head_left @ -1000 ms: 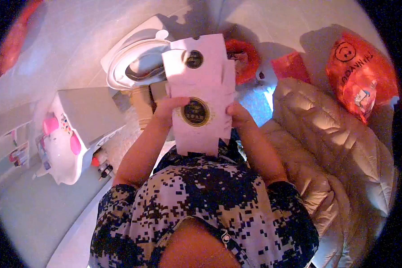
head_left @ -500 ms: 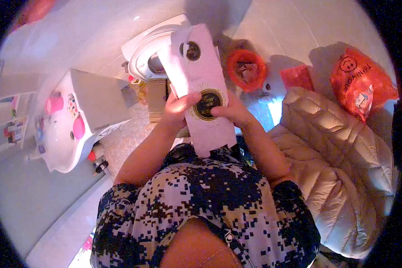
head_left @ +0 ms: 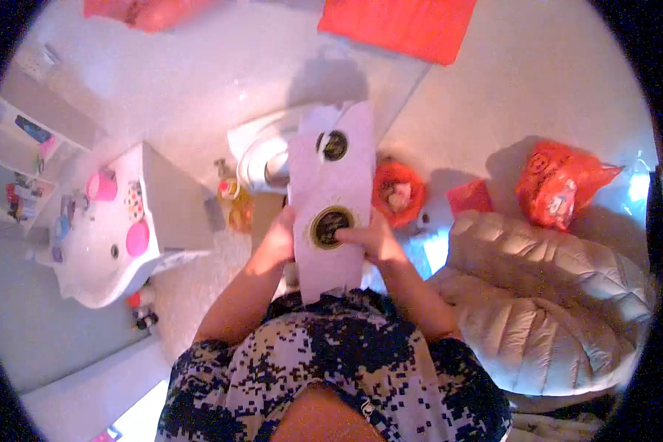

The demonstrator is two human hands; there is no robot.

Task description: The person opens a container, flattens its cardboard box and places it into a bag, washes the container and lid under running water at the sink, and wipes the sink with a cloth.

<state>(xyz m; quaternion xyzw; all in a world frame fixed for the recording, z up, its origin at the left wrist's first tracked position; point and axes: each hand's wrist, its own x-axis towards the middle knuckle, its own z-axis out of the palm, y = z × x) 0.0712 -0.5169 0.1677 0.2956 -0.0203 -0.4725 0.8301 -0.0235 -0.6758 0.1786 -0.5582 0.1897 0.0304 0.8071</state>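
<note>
A flattened pale cardboard box (head_left: 331, 177) with two dark round labels is held upright in front of my body. My left hand (head_left: 278, 234) grips its left edge, its fingers partly hidden behind the card. On the right edge, my right hand (head_left: 372, 237) holds on, its thumb lying across the lower gold-rimmed label. The lower end of the card reaches my patterned shirt. Behind its upper part is a white toilet (head_left: 261, 158), partly covered.
A white sink (head_left: 99, 247) with pink cups stands at the left. To the right are a red-lined bin (head_left: 399, 193), a red bag (head_left: 556, 184) and a beige quilted jacket (head_left: 545, 295). A yellow bottle (head_left: 237, 214) stands near the toilet.
The view has tilted upward, so the surroundings and the card appear lower. My left hand has moved from the card's front to its edge, while my right thumb has come onto the lower label.
</note>
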